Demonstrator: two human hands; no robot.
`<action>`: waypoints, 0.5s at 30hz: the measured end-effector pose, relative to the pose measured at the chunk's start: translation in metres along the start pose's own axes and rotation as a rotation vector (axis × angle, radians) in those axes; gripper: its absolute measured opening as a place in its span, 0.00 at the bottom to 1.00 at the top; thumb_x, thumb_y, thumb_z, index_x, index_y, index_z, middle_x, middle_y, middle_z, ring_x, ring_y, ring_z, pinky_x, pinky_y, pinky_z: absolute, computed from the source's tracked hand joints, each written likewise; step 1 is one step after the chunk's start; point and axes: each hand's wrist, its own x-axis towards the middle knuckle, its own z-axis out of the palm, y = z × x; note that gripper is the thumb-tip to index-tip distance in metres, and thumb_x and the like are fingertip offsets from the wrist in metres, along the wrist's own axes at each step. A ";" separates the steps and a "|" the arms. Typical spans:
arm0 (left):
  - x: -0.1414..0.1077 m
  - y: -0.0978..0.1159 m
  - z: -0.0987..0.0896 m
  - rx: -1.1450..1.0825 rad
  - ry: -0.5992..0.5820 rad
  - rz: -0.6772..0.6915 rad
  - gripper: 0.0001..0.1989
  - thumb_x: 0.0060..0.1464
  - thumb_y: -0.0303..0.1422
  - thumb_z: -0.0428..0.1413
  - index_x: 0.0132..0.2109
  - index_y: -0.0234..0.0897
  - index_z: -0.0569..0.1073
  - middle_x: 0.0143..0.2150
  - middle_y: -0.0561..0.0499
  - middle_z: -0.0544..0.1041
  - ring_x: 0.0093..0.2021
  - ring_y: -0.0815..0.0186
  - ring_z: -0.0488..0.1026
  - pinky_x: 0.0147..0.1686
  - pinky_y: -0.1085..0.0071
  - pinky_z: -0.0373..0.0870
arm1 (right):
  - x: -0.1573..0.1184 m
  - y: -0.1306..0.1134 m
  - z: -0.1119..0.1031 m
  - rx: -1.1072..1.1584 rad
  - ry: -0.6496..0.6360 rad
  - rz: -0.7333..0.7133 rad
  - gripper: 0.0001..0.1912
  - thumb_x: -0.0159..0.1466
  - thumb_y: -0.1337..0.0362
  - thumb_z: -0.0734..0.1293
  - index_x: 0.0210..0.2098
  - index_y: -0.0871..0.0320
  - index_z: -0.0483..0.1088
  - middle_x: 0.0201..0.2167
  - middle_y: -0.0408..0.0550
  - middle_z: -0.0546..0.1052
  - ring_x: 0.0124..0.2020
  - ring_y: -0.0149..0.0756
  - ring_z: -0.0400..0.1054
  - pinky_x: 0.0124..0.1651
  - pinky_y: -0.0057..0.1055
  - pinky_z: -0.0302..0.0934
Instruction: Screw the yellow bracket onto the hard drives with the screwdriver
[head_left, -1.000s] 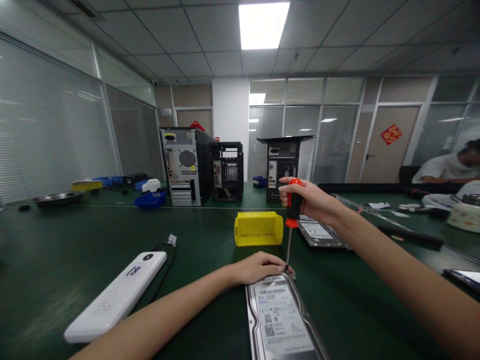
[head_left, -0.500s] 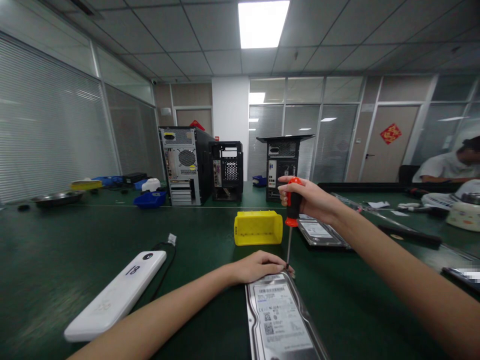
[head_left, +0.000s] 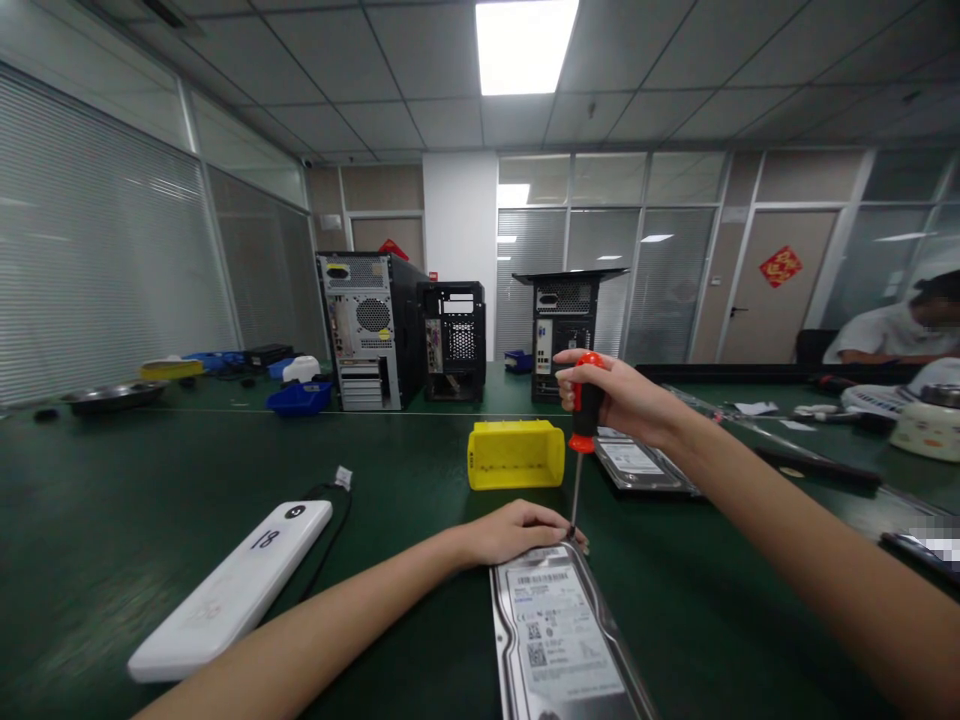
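A silver hard drive with a white printed label lies on the green table in front of me. My left hand is closed over its far edge, fingers toward the far right corner. In my right hand is a red and black screwdriver, gripped by its handle and held nearly upright. The shaft points down to the drive's far right corner, beside my left fingertips; the tip's exact seat is too small to make out. Just beyond stands a yellow plastic bin, its open side facing me. A second hard drive lies behind my right wrist.
A white power bank marked 18 lies at the left with a black cable. Computer cases stand at the back, near a blue bin. A metal dish sits far left. Another person sits at the far right.
Almost nothing differs. Both hands, the screwdriver and the hard drive keep their places, with only a very slight shift of the whole view.
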 end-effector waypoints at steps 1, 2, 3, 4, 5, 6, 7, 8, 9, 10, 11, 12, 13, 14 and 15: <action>0.000 -0.001 0.000 0.005 0.000 0.005 0.19 0.60 0.39 0.48 0.51 0.33 0.72 0.51 0.48 0.73 0.53 0.62 0.68 0.55 0.68 0.59 | 0.000 0.000 0.000 -0.002 0.002 -0.002 0.16 0.52 0.69 0.68 0.40 0.58 0.64 0.23 0.39 0.67 0.23 0.25 0.61 0.29 0.25 0.57; 0.001 -0.003 0.000 0.012 -0.001 0.011 0.19 0.60 0.39 0.48 0.51 0.33 0.72 0.51 0.47 0.73 0.53 0.62 0.68 0.54 0.68 0.59 | 0.000 -0.001 -0.001 -0.004 0.002 -0.004 0.16 0.52 0.69 0.68 0.40 0.58 0.64 0.23 0.39 0.67 0.23 0.24 0.61 0.29 0.25 0.57; 0.001 -0.004 0.000 0.018 0.001 0.017 0.19 0.60 0.39 0.48 0.51 0.33 0.71 0.51 0.47 0.73 0.53 0.62 0.68 0.54 0.68 0.59 | 0.000 -0.001 -0.001 -0.004 0.001 -0.007 0.16 0.52 0.70 0.68 0.40 0.58 0.64 0.23 0.39 0.67 0.23 0.24 0.61 0.29 0.25 0.57; 0.001 -0.005 0.000 0.025 0.005 0.022 0.19 0.59 0.39 0.48 0.52 0.33 0.71 0.51 0.47 0.74 0.52 0.62 0.68 0.54 0.69 0.59 | 0.000 -0.001 -0.002 -0.004 -0.001 -0.009 0.16 0.53 0.70 0.68 0.40 0.58 0.64 0.23 0.38 0.67 0.23 0.24 0.61 0.29 0.25 0.56; 0.001 -0.005 -0.001 0.031 0.009 0.026 0.19 0.59 0.39 0.48 0.51 0.33 0.72 0.51 0.48 0.74 0.52 0.62 0.68 0.54 0.69 0.60 | 0.001 0.000 -0.002 -0.003 -0.006 -0.010 0.16 0.53 0.70 0.68 0.40 0.57 0.64 0.23 0.38 0.67 0.23 0.24 0.61 0.29 0.25 0.56; 0.002 -0.006 -0.001 0.035 0.010 0.028 0.19 0.60 0.39 0.48 0.51 0.33 0.72 0.51 0.48 0.74 0.52 0.62 0.68 0.54 0.68 0.60 | 0.001 0.000 -0.003 -0.002 -0.012 -0.010 0.16 0.53 0.70 0.68 0.40 0.57 0.64 0.23 0.38 0.67 0.23 0.24 0.61 0.29 0.25 0.56; 0.002 -0.006 -0.001 0.036 0.010 0.028 0.18 0.60 0.39 0.48 0.51 0.33 0.72 0.51 0.48 0.74 0.52 0.62 0.68 0.54 0.68 0.60 | 0.001 0.000 -0.003 -0.002 -0.016 -0.009 0.16 0.52 0.69 0.68 0.40 0.57 0.64 0.23 0.38 0.66 0.23 0.24 0.61 0.29 0.25 0.56; 0.002 -0.006 -0.001 0.035 0.008 0.028 0.18 0.60 0.39 0.48 0.51 0.33 0.72 0.51 0.48 0.74 0.52 0.63 0.68 0.54 0.68 0.59 | 0.001 0.001 -0.003 -0.002 -0.019 -0.008 0.16 0.52 0.69 0.68 0.40 0.57 0.64 0.23 0.38 0.66 0.23 0.24 0.60 0.29 0.25 0.56; 0.002 -0.005 -0.001 0.032 0.006 0.028 0.18 0.60 0.39 0.48 0.51 0.33 0.72 0.51 0.47 0.74 0.52 0.63 0.68 0.54 0.68 0.59 | 0.001 0.001 -0.002 -0.004 -0.021 -0.006 0.15 0.52 0.69 0.68 0.40 0.57 0.64 0.22 0.38 0.66 0.23 0.24 0.60 0.29 0.25 0.56; 0.001 -0.005 -0.001 0.028 0.003 0.027 0.18 0.60 0.38 0.48 0.51 0.33 0.72 0.51 0.47 0.74 0.52 0.63 0.68 0.54 0.68 0.59 | 0.001 0.001 -0.002 -0.007 -0.023 -0.004 0.15 0.52 0.69 0.68 0.40 0.57 0.65 0.22 0.38 0.66 0.23 0.24 0.60 0.29 0.25 0.56; 0.001 -0.004 -0.001 0.025 0.001 0.024 0.18 0.60 0.38 0.48 0.51 0.33 0.72 0.51 0.47 0.74 0.52 0.63 0.68 0.54 0.68 0.59 | 0.001 0.001 -0.002 -0.011 -0.024 -0.002 0.15 0.52 0.69 0.68 0.39 0.57 0.65 0.22 0.38 0.66 0.23 0.24 0.60 0.29 0.24 0.56; 0.001 -0.003 -0.001 0.022 0.002 0.021 0.18 0.60 0.38 0.48 0.51 0.33 0.72 0.51 0.47 0.74 0.52 0.63 0.68 0.54 0.69 0.59 | 0.001 0.002 -0.002 -0.016 -0.027 0.000 0.15 0.52 0.69 0.68 0.39 0.57 0.65 0.22 0.38 0.66 0.23 0.24 0.61 0.29 0.24 0.55; 0.001 -0.003 -0.001 0.021 0.001 0.017 0.18 0.60 0.38 0.48 0.51 0.33 0.72 0.51 0.48 0.74 0.52 0.63 0.68 0.54 0.69 0.60 | 0.001 0.002 -0.002 -0.020 -0.029 0.001 0.15 0.52 0.69 0.69 0.39 0.57 0.65 0.22 0.38 0.66 0.23 0.24 0.61 0.29 0.24 0.55; 0.000 -0.002 -0.001 0.019 0.000 0.012 0.18 0.60 0.38 0.48 0.52 0.33 0.71 0.51 0.48 0.73 0.52 0.63 0.68 0.54 0.69 0.60 | 0.001 0.002 -0.003 -0.024 -0.032 0.001 0.16 0.52 0.69 0.69 0.39 0.57 0.66 0.22 0.38 0.66 0.23 0.24 0.61 0.29 0.24 0.55; 0.000 -0.001 -0.001 0.016 -0.002 0.006 0.18 0.60 0.38 0.48 0.52 0.33 0.71 0.51 0.48 0.73 0.52 0.63 0.68 0.53 0.69 0.60 | 0.002 0.002 -0.003 -0.026 -0.033 0.000 0.16 0.51 0.69 0.69 0.39 0.57 0.66 0.22 0.38 0.66 0.23 0.25 0.61 0.29 0.24 0.55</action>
